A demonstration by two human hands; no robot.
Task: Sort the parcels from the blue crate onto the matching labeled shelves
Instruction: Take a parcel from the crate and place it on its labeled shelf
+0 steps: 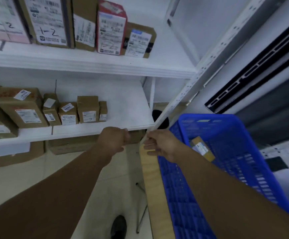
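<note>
The blue crate (226,152) sits at the right on a pale wooden surface (151,183); one brown parcel (202,149) with a white label lies inside it. My left hand (114,141) is curled into a loose fist just below the front edge of the lower white shelf (128,107), with nothing visible in it. My right hand (162,146) hovers by the crate's left rim, fingers loosely spread near the shelf's white upright post (180,99), holding nothing. Parcels marked "1-2" (48,23) stand on the upper shelf (166,54).
Several small brown boxes (86,109) line the lower shelf's left half. More cartons (71,144) sit on the floor beneath it. A black slotted panel (254,71) leans at the right. My shoe (118,226) and a thin metal leg (142,218) show below.
</note>
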